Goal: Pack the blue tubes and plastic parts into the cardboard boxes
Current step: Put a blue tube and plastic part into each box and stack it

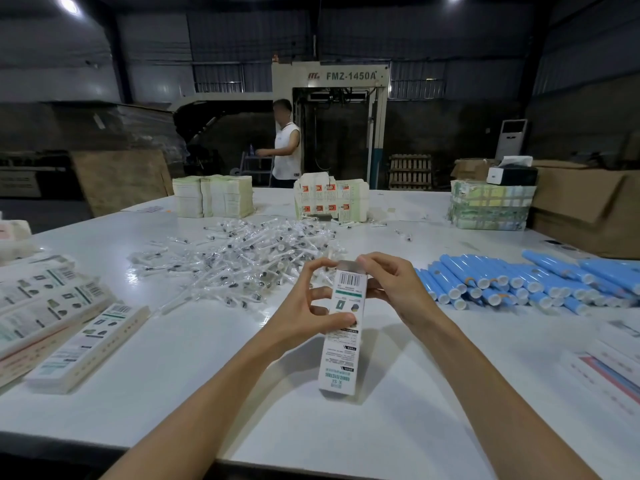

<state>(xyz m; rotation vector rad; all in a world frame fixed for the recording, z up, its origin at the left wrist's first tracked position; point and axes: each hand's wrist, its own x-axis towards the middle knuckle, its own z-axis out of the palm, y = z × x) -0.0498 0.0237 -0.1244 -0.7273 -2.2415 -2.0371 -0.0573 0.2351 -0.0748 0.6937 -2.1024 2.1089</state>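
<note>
White stacked cartons (pixel 52 306) lie far left of the held carton (pixel 341 358), printed in the same style. A single carton (pixel 90 344) lies flat on its own, also left of it, on the near side of that stack.

Left of the held carton and beyond it is a loose heap of clear plastic parts (pixel 242 261). They are slim, wrapped pieces with dark tips and small barcodes, spread over the white table (pixel 207 375).

Left hand (pixel 308 306): grasps the held carton from its left side. The thumb presses the printed face about mid-length and the forefinger arches up to the top end.

Held carton: long, narrow, white, tilted with its top end away from the camera. I cannot tell whether its near end touches the table. A barcode sits just under the top edge. Below it come a green band, small product pictures, blocks of fine print, and teal lettering upside down at the near end. A grey flap shows at the top, between the fingertips. Contents not visible.

Right hand (pixel 391 285): grips the top end from the right, fingers curled round it, forefinger on the grey flap.

Right of the held carton, blue tubes (pixel 502 282) with white caps lie piled, caps toward the camera. Further right and beyond stands a brown cardboard box (pixel 588 202).
</note>
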